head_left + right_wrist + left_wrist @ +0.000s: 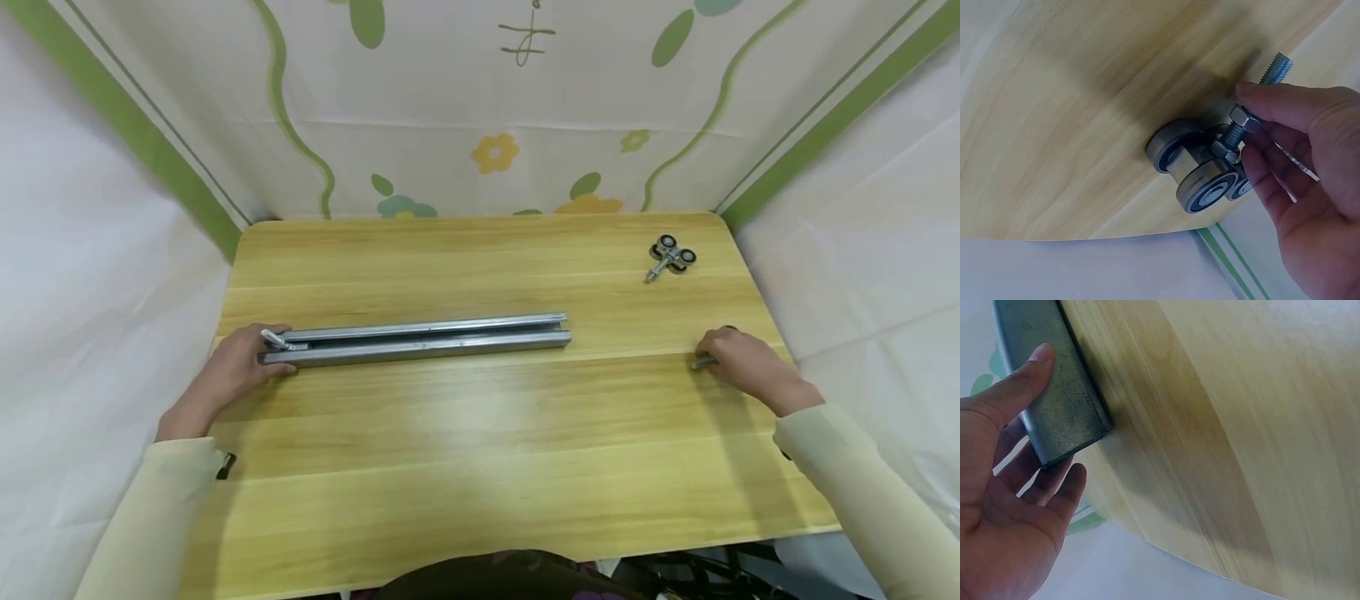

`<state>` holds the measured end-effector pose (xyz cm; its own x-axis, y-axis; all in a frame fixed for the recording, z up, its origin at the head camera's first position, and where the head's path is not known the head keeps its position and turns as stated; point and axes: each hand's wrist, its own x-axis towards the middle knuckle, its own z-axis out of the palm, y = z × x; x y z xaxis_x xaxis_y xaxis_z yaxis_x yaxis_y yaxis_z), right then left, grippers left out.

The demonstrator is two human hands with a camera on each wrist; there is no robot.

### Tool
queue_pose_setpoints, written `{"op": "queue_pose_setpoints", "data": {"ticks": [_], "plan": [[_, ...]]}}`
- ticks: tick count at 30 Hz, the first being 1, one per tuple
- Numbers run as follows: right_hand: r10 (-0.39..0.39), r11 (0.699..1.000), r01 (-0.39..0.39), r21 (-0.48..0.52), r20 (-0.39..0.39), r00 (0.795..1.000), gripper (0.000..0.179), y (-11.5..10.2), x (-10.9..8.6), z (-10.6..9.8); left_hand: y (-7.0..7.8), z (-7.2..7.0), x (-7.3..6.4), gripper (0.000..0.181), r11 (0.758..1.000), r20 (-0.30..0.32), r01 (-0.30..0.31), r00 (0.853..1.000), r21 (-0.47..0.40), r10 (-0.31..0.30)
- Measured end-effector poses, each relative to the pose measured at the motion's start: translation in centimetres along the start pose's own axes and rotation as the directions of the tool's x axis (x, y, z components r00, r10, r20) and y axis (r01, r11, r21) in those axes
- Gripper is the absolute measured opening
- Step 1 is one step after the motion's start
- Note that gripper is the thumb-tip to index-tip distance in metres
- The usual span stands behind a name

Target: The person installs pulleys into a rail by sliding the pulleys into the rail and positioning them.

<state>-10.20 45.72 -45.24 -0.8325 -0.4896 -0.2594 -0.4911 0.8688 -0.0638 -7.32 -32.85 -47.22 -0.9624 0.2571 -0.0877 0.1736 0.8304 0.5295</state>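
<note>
A silvery metal channel rail (420, 346) lies across the table with its slot facing up. My left hand (231, 367) grips the rail's left end, thumb along the near side wall in the left wrist view. Out of the slot at that end sticks a bolt (274, 339); whatever it is attached to is hidden inside. At the right, my right hand (1325, 181) pinches the threaded bolt of a roller trolley (1207, 181) between thumb and fingers. Its black-rimmed wheels sit on or just over the wood; I cannot tell which. Another roller trolley (671, 252) lies at the back right.
The wooden table (465, 467) has rounded back corners. White cloth walls (435, 92) with green bands stand behind it and at both sides. Dark items (705, 575) show below the front edge at the right.
</note>
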Motion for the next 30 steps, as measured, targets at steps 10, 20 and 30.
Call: {"op": "queue_pose_setpoints", "data": {"ticks": [10,20,30], "plan": [[-0.021,0.993,0.015,-0.116,-0.052,0.998,0.009,-0.46,0.00,0.71,-0.22,-0.06,0.12,0.065,1.000,0.009,0.015,1.000,0.000,-0.015],[-0.028,0.990,0.012,-0.142,-0.113,0.993,0.009,-0.24,-0.27,1.04,0.02,0.05,-0.16,0.065,1.000,-0.009,0.011,1.000,-0.007,-0.011],[-0.029,0.997,0.011,-0.073,-0.250,0.968,0.007,-0.03,-0.64,0.70,-0.05,0.10,-0.21,0.065,1.000,-0.003,0.025,1.000,-0.013,-0.025]]}}
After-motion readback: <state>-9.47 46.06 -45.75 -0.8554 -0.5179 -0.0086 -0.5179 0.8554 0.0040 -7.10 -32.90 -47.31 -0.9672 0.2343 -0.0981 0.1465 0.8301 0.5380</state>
